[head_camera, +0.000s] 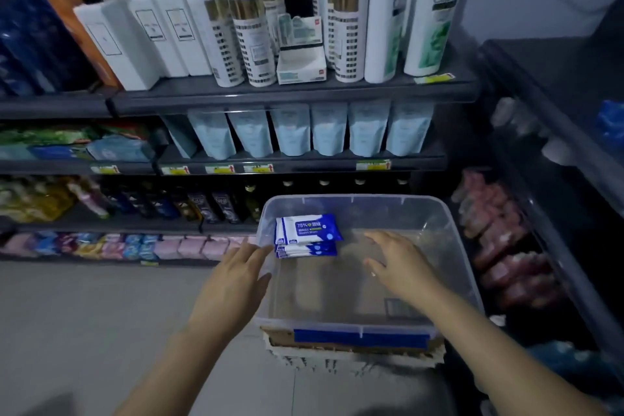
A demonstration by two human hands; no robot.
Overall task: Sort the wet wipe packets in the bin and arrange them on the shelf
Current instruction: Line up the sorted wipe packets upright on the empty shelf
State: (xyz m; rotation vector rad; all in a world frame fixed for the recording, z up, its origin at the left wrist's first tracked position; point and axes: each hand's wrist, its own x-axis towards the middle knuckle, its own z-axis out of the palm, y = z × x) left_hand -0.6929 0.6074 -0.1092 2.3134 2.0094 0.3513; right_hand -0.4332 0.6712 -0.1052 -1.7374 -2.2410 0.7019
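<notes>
At the clear bin (pixel 464 246) with wet wipe packets (pixel 309 230), left hand (pixel 236 275) and right hand (pixel 398 263), fingers (pixel 255 255) straight, empty.

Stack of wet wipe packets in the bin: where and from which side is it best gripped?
Probably its right end, from above and the right, thumb on top, fingers underneath. The stack of wet wipe packets lies flat in the far-left corner of the clear bin, left end close to the wall, right end free; the open right hand is nearest.
</notes>
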